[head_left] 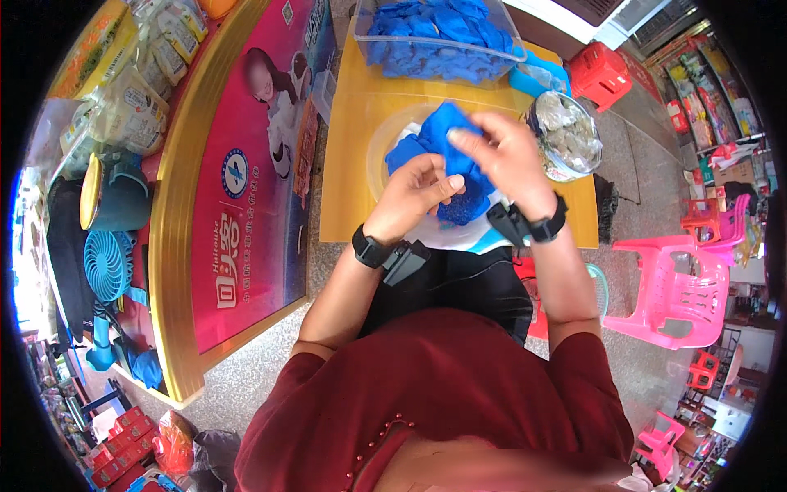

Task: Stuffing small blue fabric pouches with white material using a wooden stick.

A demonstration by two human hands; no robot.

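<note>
Well, nearest to me is a smooth dark red short-sleeved top (pixel 434 373) dotted with small round beads, with soft black trousers (pixel 451 287) below it. Black wristbands (pixel 369 248) circle both bare forearms, each carrying a hard, boxy device. Beyond them, the left hand (pixel 420 190) has its fingers bent and its thumb closed against a limp, creased blue piece (pixel 447 148), which it seems to pinch. The right hand (pixel 510 157) is curved and slightly blurred, its thumb lying over the upper part of that piece; I cannot tell whether it grips. The blue piece hangs between the hands over a round, pale plastic basin (pixel 375 156), its lower part darker and grainy. That basin sits on a flat yellow table (pixel 348 197). To the right is a round container (pixel 596 156) holding crinkled, see-through plastic. On the table's far side a transparent rectangular tub (pixel 357 37) brims with rumpled blue pieces (pixel 434 41), and a light blue container (pixel 537 78) is next to it. Off to the left slants a glossy pink panel (pixel 238 107) in a gold frame, with a ribbed blue fan (pixel 108 264) behind. Away to the right stand a moulded pink chair (pixel 684 291) and, farther on, a boxy red stool (pixel 600 75).
</note>
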